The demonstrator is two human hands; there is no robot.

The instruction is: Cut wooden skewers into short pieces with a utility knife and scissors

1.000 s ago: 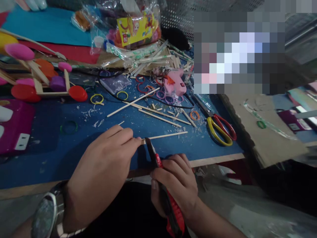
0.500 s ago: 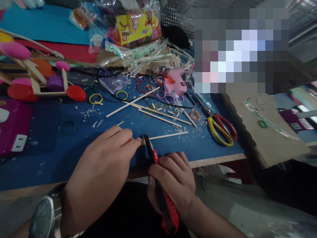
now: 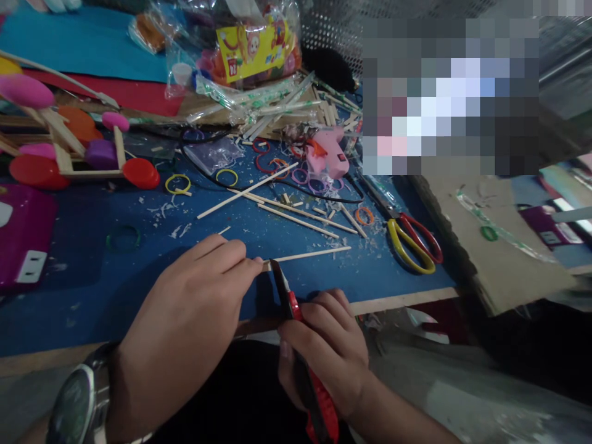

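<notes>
My left hand (image 3: 198,308), wearing a wristwatch, is closed in a pinch on the end of a small wooden stick (image 3: 266,266) near the table's front edge. Most of that stick is hidden by the fingers. Wrapped around a red and black utility knife (image 3: 319,398) is my right hand (image 3: 326,348). The knife's dark blade (image 3: 278,282) points away from me, with its tip at the pinched wood. Just beyond the tip a thin pale stick (image 3: 314,253) runs to the right; whether it joins the pinched piece I cannot tell.
Several loose sticks (image 3: 300,220), shavings and rubber bands lie on the blue table (image 3: 83,320). Yellow-and-red-handled scissors (image 3: 411,246) lie right, behind them a pink glue gun (image 3: 330,154) with a black cord. A purple socket box (image 3: 28,234) and stick-built model (image 3: 90,174) stand left.
My right hand has drawn the knife slightly back toward me, so the blade tip sits lower. My left hand has stayed nearly in place.
</notes>
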